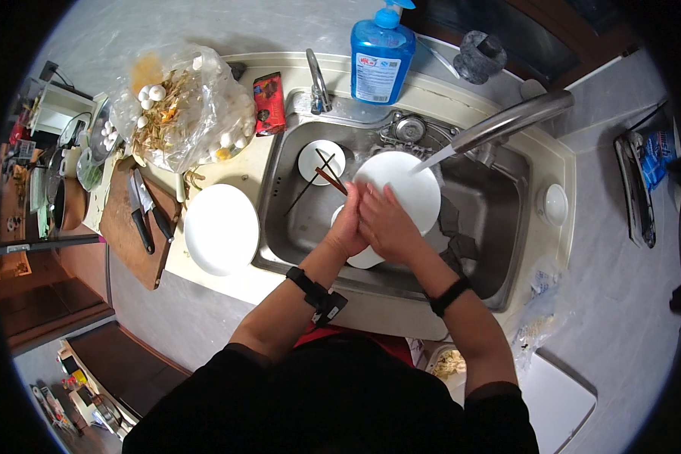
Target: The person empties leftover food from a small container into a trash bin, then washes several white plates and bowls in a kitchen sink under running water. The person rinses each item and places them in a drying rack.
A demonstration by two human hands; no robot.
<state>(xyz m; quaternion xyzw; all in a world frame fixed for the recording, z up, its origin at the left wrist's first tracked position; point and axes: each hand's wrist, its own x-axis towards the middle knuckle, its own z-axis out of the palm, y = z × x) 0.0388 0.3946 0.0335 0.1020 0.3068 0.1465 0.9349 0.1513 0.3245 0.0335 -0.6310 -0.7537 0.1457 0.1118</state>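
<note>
Both of my hands meet over the sink at the lower left edge of a white plate [411,198]. My left hand [349,227] has its thumb raised, and its fingers are mostly hidden behind my right hand [390,224]. The right fingers lie across the left palm. Whether either hand grips the plate cannot be made out. Water from the tap [511,122] runs onto the plate. Left of my hands, several dark chopsticks [330,177] lie across a small white bowl [312,162]. Another white dish [366,259] shows partly beneath my hands.
The steel sink [502,215] holds a dark cloth [459,247]. A blue soap bottle [381,62] stands behind it. On the left counter are a white plate [221,230], a cutting board [139,255] with two knives [142,227], and a plastic bag [187,113] of scraps and eggshells.
</note>
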